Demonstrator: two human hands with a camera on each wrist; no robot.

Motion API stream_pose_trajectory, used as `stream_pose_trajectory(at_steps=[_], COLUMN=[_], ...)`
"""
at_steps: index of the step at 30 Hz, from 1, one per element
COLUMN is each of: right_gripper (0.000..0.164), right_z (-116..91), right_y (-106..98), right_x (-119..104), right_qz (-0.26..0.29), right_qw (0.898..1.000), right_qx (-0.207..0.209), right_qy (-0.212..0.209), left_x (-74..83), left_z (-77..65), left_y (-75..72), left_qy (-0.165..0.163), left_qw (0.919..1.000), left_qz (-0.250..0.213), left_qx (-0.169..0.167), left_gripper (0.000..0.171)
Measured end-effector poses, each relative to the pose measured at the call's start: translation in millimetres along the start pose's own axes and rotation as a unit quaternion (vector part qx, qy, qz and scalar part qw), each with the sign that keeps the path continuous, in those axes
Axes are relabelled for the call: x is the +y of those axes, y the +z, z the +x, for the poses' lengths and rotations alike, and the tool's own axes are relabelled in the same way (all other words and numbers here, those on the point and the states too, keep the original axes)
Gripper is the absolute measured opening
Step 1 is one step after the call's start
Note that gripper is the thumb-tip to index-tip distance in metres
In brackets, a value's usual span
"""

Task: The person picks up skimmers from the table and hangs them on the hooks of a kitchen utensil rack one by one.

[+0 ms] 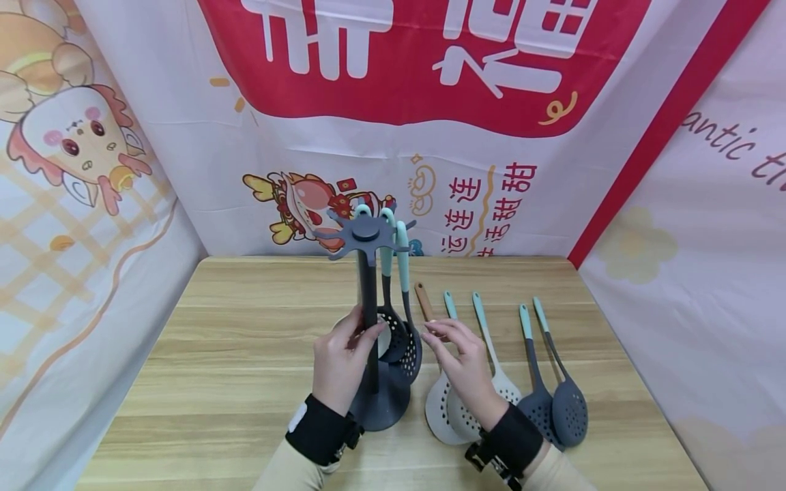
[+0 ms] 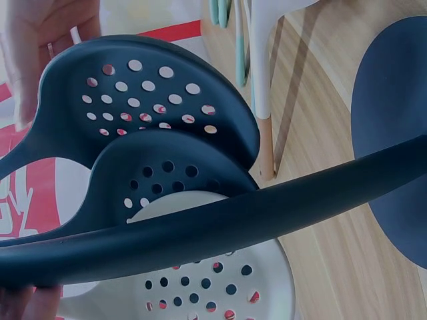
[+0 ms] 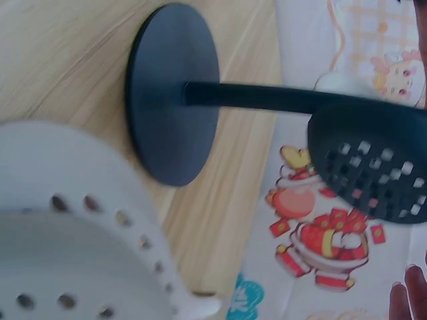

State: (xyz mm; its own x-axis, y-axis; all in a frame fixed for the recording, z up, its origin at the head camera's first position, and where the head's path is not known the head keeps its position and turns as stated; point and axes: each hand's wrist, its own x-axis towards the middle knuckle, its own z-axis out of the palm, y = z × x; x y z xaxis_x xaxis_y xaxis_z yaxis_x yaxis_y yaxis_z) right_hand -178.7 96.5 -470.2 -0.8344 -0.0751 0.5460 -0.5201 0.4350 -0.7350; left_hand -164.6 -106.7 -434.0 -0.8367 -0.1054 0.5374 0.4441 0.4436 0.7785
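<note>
My left hand (image 1: 344, 361) grips the black pole (image 1: 370, 293) of a utensil stand, whose hooked top (image 1: 366, 233) is above the hand and whose round base (image 1: 383, 406) is on the table. From the hooks hang two dark perforated skimmers with mint handles, the outer skimmer (image 2: 160, 80) and an inner skimmer (image 2: 150, 170). A white perforated skimmer (image 2: 207, 287) hangs behind the pole in the left wrist view. My right hand (image 1: 460, 358) is beside the outer skimmer, fingers extended and holding nothing. In the right wrist view its fingertips (image 3: 415, 293) show apart from the skimmers.
Right of the stand lie white perforated utensils (image 1: 439, 409), one with a wooden handle (image 1: 424, 300). Farther right are a dark slotted turner (image 1: 537, 402) and a dark round skimmer (image 1: 570, 412). A printed cloth (image 1: 344, 143) hangs behind the wooden table (image 1: 245, 341).
</note>
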Motion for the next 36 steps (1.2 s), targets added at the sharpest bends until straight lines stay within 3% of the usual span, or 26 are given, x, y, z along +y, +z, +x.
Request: stream_pose_trajectory(at_steps=[4,7,11,17,30,36], right_gripper=[0.021,0.025,0.038,0.052,0.066,0.069], right_z=[-2,-5,-9,-16,-21,-26], right_y=[-7,-12,-19,-23,-33,-36], right_x=[16,31,51,75,104,110], right_qz=[-0.048,-0.077,-0.108,-0.159,-0.151,-0.151], right_qw=[0.998,0.991,0.974,0.944,0.907,0.901], right_qx=[0.006,-0.006,-0.026,-0.048,-0.066,-0.07], right_qy=[0.046,0.109,0.196,0.286,0.388,0.401], left_x=[1.1,1.6,2.1,1.7,1.3,2.0], left_z=[-0.2,-0.1,0.0,-0.2,-0.4,-0.1], left_y=[-0.5,-0.6,-0.4,-0.3,-0.3,-0.1], left_qy=[0.002,0.004,0.005,0.008,0.007,0.003], left_qw=[0.9999,0.9999,0.9999,0.9998,0.9999,0.9999], left_qz=[0.009,0.013,0.015,0.017,0.014,0.012], left_qx=[0.003,0.004,0.003,0.002,0.001,-0.001], left_gripper=[0.028,0.027,0.027,0.028,0.029,0.029])
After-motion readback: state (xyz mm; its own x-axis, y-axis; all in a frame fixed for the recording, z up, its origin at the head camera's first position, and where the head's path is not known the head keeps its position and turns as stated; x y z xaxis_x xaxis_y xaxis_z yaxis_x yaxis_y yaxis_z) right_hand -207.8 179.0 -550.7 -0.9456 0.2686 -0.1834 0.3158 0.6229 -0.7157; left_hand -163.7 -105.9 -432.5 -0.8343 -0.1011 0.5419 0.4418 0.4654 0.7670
